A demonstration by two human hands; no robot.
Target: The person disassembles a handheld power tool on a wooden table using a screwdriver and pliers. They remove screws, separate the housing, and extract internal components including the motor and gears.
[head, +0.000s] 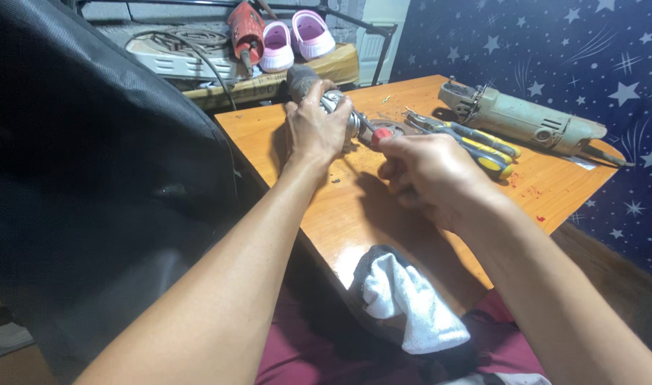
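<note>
My left hand [315, 128] grips a small grey power tool [302, 78] by its metal head, holding it on the orange wooden table [354, 207]. My right hand [429, 175] is closed around a tool with a red tip [380, 135], whose metal shaft points into the head of the power tool. What lies under my right palm is hidden.
Pliers and a screwdriver with yellow-black handles [475, 142] lie just beyond my right hand. A large beige angle grinder [525, 117] rests at the table's far right. A black-and-white cloth [404, 303] lies on my lap. Pink shoes [297, 36] and a red tool [246, 32] sit on a shelf behind.
</note>
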